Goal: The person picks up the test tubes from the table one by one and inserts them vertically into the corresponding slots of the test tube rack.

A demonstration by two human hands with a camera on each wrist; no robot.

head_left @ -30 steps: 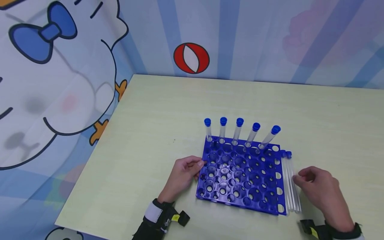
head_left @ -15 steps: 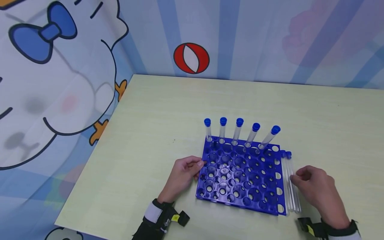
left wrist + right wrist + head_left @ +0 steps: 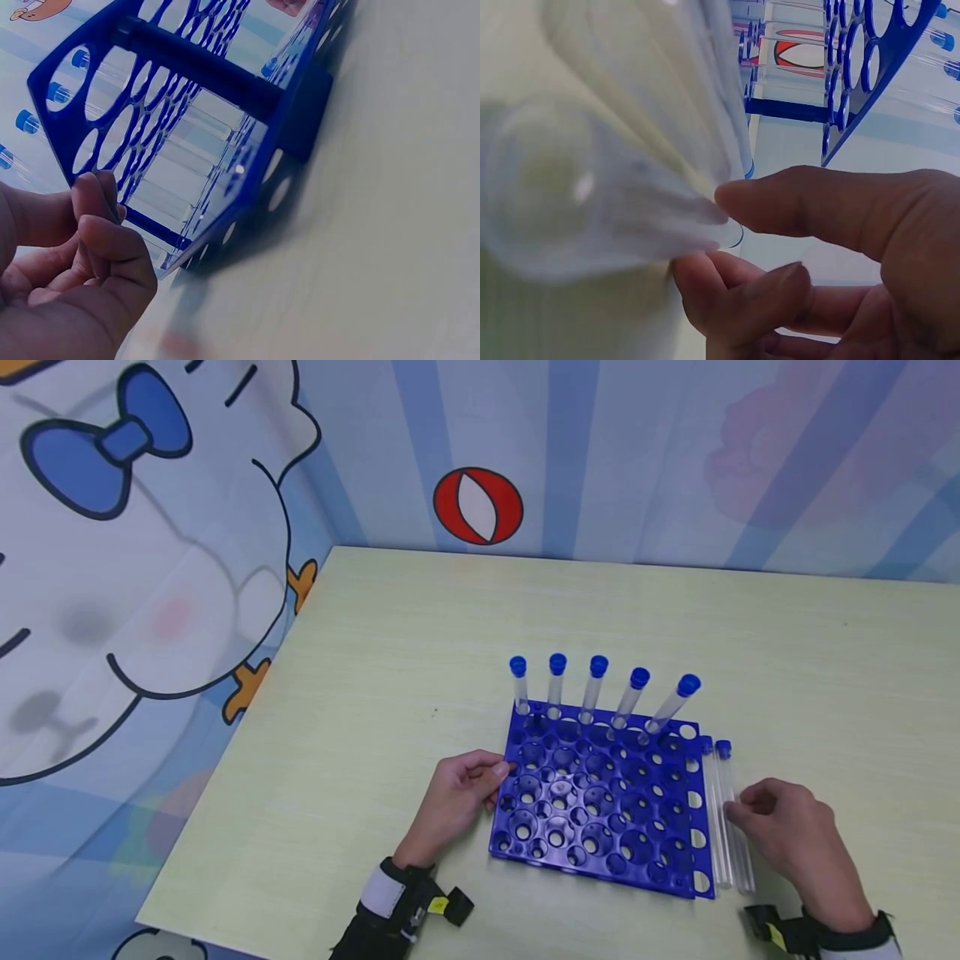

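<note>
A blue plastic test tube rack (image 3: 581, 788) stands on the table, with several blue-capped test tubes (image 3: 592, 689) upright or leaning in its far row. My left hand (image 3: 467, 793) pinches the rack's left edge between thumb and fingers, which the left wrist view shows at the corner of its top plate. Beside the rack's right side lie clear test tubes (image 3: 717, 827) with blue caps. At the outermost of these, my right hand (image 3: 795, 839) pinches a test tube (image 3: 660, 202) with thumb and fingertips; its rounded end is blurred close to the right wrist camera.
The pale wooden table (image 3: 420, 635) reaches back to a striped blue wall (image 3: 637, 460). A wall with cartoon prints (image 3: 172, 568) runs along its left edge. Both wrists wear black straps with small cameras (image 3: 459, 907).
My right hand has shifted slightly left onto the outermost test tube. That tube now lies a little apart from its neighbour. My left hand and the rack have stayed in place.
</note>
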